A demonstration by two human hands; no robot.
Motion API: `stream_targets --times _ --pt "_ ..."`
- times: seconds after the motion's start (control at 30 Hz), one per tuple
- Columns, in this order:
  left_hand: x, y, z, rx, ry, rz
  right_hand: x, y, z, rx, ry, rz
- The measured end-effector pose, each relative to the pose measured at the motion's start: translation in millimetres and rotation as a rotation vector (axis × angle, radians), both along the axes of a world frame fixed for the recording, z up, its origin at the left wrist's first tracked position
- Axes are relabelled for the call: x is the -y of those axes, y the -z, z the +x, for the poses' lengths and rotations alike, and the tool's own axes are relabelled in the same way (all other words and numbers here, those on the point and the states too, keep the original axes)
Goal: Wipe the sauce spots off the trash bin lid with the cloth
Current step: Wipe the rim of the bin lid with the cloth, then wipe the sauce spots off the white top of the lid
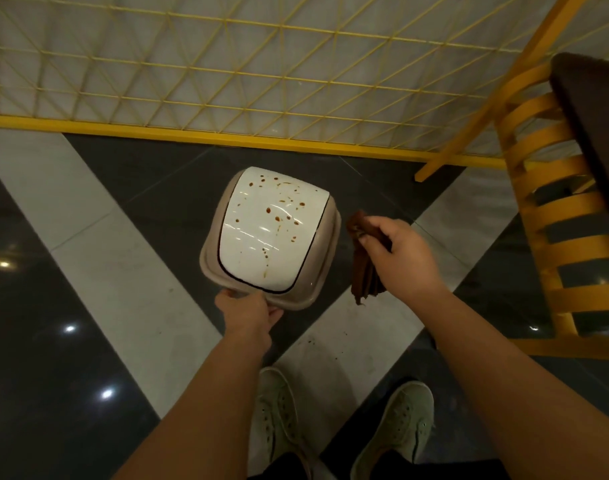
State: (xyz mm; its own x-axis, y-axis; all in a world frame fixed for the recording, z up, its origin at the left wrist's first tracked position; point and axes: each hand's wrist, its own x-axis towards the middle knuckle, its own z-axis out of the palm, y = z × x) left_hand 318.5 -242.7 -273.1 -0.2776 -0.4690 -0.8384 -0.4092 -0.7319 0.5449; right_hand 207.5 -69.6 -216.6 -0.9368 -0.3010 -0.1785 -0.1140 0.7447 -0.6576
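Note:
A beige trash bin stands on the floor with a white domed lid [261,251] on top. Several brown sauce spots [279,216] and drips dot the lid, mostly on its far and right part. My left hand [247,308] grips the bin's near rim [296,301]. To the right of the bin, my right hand [396,251] holds a folded brown cloth [363,275] that hangs down beside the lid without touching it.
A yellow wire-mesh fence [227,81] runs behind the bin. A yellow slatted chair [556,216] and a dark tabletop [597,109] stand at the right. The floor has dark and pale tiles. My two shoes [337,427] are below.

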Motion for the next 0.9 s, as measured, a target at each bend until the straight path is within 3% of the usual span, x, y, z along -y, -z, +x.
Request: stream_targets --times 0.3,0.57,0.73,0.9 --pt "48.9 -5.4 15.3 0.068 0.300 -0.117 -5.0 -0.3 3.6 0.097 0.105 -0.147" --pt "55.0 -5.8 5.4 0.065 0.562 -0.195 -12.4 -8.9 12.6 0.203 0.029 -0.200" --pt "51.3 0.6 -5.0 0.092 0.686 -0.338 -19.9 -7.1 22.4 0.108 -0.088 -0.170" --pt "47.7 4.9 -11.3 0.076 0.700 -0.340 -23.4 -2.6 26.8 -0.160 -0.262 -0.058"
